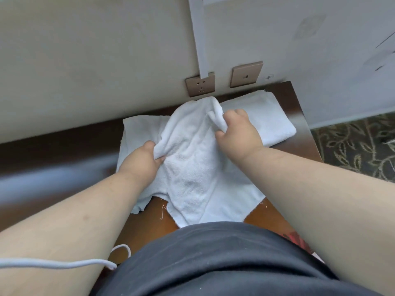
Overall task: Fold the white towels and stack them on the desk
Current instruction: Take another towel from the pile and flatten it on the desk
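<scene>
both hands grip bunched towel, forearms extended.

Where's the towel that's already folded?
In the head view, the folded towel lies at the desk's far right, just beyond the right hand, below the wall sockets.

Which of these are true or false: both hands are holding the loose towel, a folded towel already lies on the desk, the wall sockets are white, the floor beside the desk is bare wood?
1. Both hands hold the loose towel. True: the left hand and the right hand each grip a bunch of it.
2. A folded towel already lies on the desk. True: it sits at the far right.
3. The wall sockets are white. False: their plates are bronze-brown.
4. The floor beside the desk is bare wood. False: a leaf-patterned carpet lies there.
</scene>
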